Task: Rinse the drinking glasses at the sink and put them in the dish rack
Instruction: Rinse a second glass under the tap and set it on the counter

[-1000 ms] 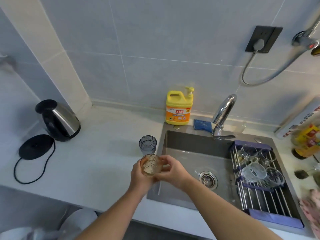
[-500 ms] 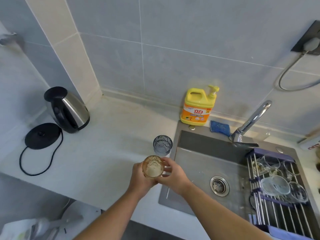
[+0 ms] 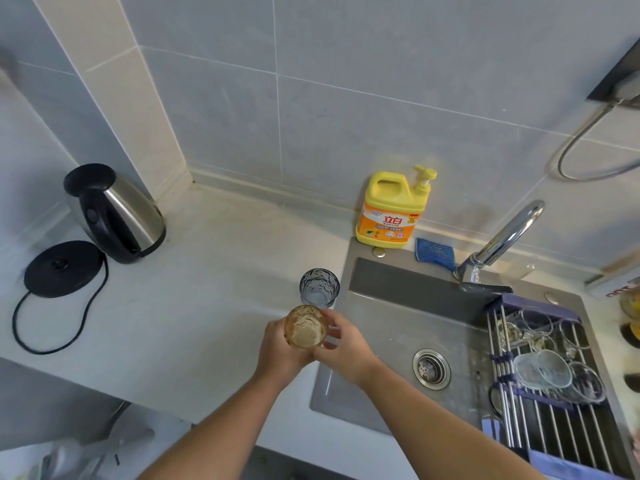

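Amber glass [image 3: 306, 326] held above the left rim of the sink [image 3: 388, 317].
It is grasped upright by curled fingers of the left hand [image 3: 277, 353] and right hand [image 3: 346, 348]; a grey glass [image 3: 319, 287] is set just beyond it, the dish rack [image 3: 554, 420] well right.

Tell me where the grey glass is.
Head view, centre: the grey glass stands on the counter just left of the sink, behind the held amber glass.

Free: sink basin [image 3: 381, 341]; blocked: dish rack [image 3: 554, 420] over right, faucet [image 3: 509, 233] behind.
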